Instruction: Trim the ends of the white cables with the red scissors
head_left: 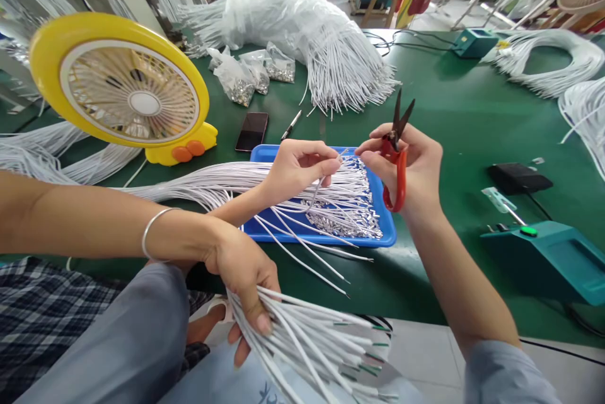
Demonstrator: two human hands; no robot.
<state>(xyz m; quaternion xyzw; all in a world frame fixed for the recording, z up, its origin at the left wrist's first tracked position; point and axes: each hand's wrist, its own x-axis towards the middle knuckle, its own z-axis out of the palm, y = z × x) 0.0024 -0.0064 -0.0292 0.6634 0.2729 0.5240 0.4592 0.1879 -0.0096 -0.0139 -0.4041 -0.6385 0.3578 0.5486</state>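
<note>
My left hand, closed in a pinch, grips a thin white wire above a blue tray. The wire's tip pokes out toward my right hand. Red-handled scissors sit in that right hand, blades up and parted; thumb and forefinger are close together, and whether they pinch anything is unclear. Many white wires run from the left into the tray, ending among small metal terminals. Across my left forearm reaches another person's hand, with a bracelet, holding a bundle of white wires over my lap.
A yellow fan stands left on the green table. Behind the tray lie a phone, a pen, bags of metal parts and a large wrapped wire bundle. A teal device stands right.
</note>
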